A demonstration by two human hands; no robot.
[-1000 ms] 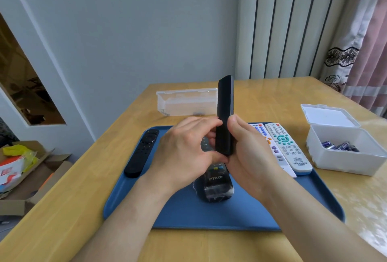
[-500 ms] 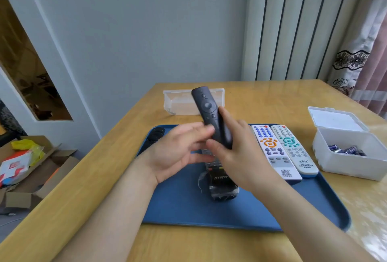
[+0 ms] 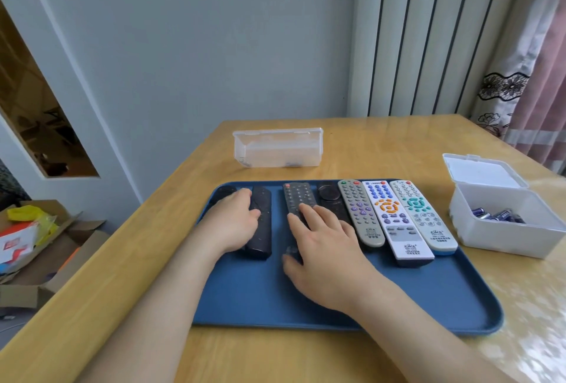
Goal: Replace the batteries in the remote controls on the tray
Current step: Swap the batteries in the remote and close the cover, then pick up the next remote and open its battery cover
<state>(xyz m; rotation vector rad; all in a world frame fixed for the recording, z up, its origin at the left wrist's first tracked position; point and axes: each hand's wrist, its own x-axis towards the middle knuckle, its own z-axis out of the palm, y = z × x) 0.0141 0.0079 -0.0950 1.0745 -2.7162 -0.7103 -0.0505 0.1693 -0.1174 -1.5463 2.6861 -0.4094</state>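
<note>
Blue plastic tray (image 3: pixel 245 294) on glossy wooden table (image 3: pixel 306 358), remotes in a row along its far half. Left hand (image 3: pixel 235 223) lies flat, fingers relaxed, over slim matte black remote (image 3: pixel 262 232). Right hand (image 3: pixel 321 248) spread flat on dark keypad remote (image 3: pixel 298 199), pinching nothing. Translucent hinged-lid box (image 3: pixel 490 240) holding batteries (image 3: pixel 497 215) sits right of the tray. Grey wall behind.

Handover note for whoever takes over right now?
Left hand: rests on the slim black remote, not lifted.
Right hand: fingers flat on the dark keypad remote.
Both lie on the blue tray among other remotes; batteries in the open white box to its right.
Done: can't tell which are swapped; no cover visibly off.
Left: open each, swap batteries, close.
</note>
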